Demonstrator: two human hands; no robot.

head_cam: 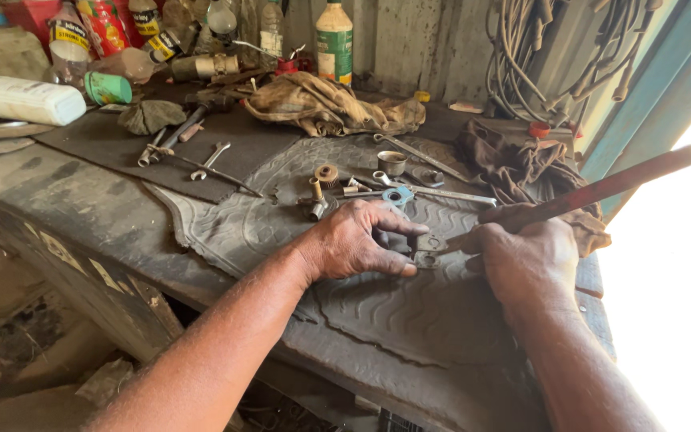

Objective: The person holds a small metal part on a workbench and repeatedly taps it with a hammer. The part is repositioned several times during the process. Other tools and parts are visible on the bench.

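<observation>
My left hand point(361, 240) presses flat on a small dark metal bracket point(427, 250) with round holes, lying on a ribbed black rubber mat point(409, 312). Thumb and forefinger pin the part down. My right hand point(529, 260) grips a long rusty red metal bar point(601, 190) that slants up to the right, its lower tip resting against the bracket. Part of the bracket is hidden under my left fingers.
Spanners point(433, 192), a metal cup point(393, 163), brass fittings point(326, 176) and a blue washer point(397, 196) lie beyond my hands. Rags point(329, 104), bottles point(333, 40) and a white container point(21, 100) crowd the back. Cables point(537, 56) hang on the wall. The bench edge point(81, 264) drops off at left.
</observation>
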